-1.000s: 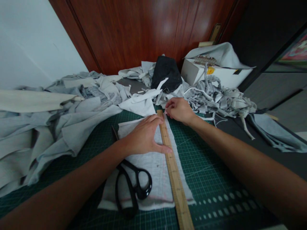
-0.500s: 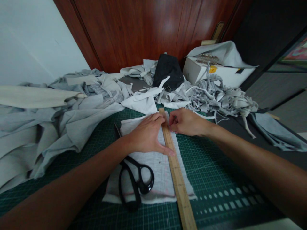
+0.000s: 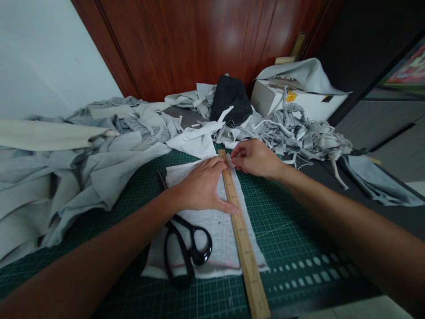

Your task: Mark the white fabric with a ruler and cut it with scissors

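A light grey piece of fabric (image 3: 212,235) with faint pink lines lies on the green cutting mat (image 3: 282,226). Lengthwise along its right side rests a wooden ruler (image 3: 245,239). My left hand (image 3: 202,184) presses flat on fabric and ruler, thumb stretched onto the wood and fingertips at its left edge. Close to the ruler's far end, my right hand (image 3: 254,157) has its fingers pinched together at the fabric's right margin; whatever is between them is too small to make out. Black-handled scissors (image 3: 187,257) lie on the fabric, their blades partly under my left wrist.
Grey fabric pieces (image 3: 109,173) are heaped at the left. Behind the mat are a black cloth bundle (image 3: 230,99), tangled fabric strips (image 3: 299,133) and a white box (image 3: 299,104). Folded grey cloth (image 3: 378,179) lies at the far right, and a wooden door (image 3: 186,44) stands behind.
My right hand has moved slightly up along the ruler, toward its far end. My left hand stays pressed on the ruler, and the scissors lie as before.
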{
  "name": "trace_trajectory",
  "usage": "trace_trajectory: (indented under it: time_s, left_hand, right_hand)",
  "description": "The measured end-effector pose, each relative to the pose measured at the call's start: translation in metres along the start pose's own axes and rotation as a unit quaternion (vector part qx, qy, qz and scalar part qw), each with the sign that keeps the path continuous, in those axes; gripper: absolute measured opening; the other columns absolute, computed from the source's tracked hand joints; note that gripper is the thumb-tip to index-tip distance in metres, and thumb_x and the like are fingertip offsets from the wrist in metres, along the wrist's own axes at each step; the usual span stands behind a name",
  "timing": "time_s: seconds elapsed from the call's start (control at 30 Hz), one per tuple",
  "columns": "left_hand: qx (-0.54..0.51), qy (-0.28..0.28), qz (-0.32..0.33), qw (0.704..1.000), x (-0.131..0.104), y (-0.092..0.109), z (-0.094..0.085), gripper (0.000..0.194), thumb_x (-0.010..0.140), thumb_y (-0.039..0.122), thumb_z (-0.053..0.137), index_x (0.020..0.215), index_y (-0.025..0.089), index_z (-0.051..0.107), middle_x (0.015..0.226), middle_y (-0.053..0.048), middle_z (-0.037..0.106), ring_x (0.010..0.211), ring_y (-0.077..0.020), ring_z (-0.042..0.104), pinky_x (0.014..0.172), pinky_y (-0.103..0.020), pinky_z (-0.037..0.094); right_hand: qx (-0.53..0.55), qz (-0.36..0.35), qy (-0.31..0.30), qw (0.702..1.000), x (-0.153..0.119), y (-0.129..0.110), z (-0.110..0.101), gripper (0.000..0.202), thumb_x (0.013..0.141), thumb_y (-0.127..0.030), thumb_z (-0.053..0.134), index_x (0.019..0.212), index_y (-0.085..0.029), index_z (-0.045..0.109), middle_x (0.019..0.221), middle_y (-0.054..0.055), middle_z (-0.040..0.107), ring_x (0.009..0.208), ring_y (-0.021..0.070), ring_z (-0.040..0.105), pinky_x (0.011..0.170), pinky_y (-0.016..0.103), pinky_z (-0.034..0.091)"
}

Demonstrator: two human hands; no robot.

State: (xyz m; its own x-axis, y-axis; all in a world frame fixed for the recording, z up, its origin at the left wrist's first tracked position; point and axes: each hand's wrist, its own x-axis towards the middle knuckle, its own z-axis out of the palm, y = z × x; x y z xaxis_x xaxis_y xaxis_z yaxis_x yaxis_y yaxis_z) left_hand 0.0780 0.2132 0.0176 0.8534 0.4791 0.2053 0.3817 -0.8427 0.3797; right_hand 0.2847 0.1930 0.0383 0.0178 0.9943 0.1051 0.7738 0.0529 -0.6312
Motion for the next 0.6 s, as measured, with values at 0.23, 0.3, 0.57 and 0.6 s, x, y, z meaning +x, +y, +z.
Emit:
trace_trajectory:
  time_s: [0.23,0.3,0.57,0.6]
  left_hand:
    - [0.029,-0.026,-0.032,0.999,-0.001,0.009,-0.001,0.112,0.048,0.086,0.084,0.131,0.018,0.055,0.144,-0.020,0.055,0.142,-0.0440,0.048,0.122,-0.057,0.036]
    - [0.029,-0.030,-0.036,0.998,-0.001,0.010,-0.001,0.111,0.049,0.085,0.084,0.131,0.016,0.055,0.145,-0.022,0.055,0.142,-0.0438,0.048,0.122,-0.056,0.036]
    - [0.043,-0.036,-0.024,0.998,-0.002,0.010,-0.003,0.110,0.052,0.087,0.082,0.131,0.015,0.056,0.141,-0.021,0.057,0.136,-0.0430,0.053,0.118,-0.055,0.040]
    - [0.045,-0.035,-0.026,0.998,-0.002,0.009,-0.003,0.113,0.052,0.088,0.081,0.134,0.015,0.056,0.143,-0.021,0.057,0.137,-0.0433,0.052,0.118,-0.055,0.039]
  right_hand:
    - [-0.006,-0.017,-0.109,0.994,-0.044,-0.012,-0.005,0.016,0.077,-0.004,0.068,0.073,-0.019,0.069,0.058,-0.003,0.067,0.053,0.0138,0.059,0.052,0.025,0.038]
    - [-0.022,-0.014,-0.120,0.992,-0.049,-0.015,-0.003,0.017,0.076,-0.002,0.068,0.072,-0.019,0.069,0.058,-0.003,0.068,0.053,0.0141,0.060,0.052,0.026,0.038]
    - [-0.070,-0.025,0.020,0.997,-0.025,-0.014,0.011,0.014,0.076,-0.004,0.070,0.076,-0.018,0.071,0.071,0.003,0.072,0.063,0.0175,0.063,0.059,0.029,0.042]
    - [-0.071,-0.022,0.042,0.996,-0.021,-0.011,0.012,0.012,0.078,-0.005,0.070,0.079,-0.017,0.072,0.073,0.004,0.073,0.064,0.0181,0.064,0.061,0.029,0.042]
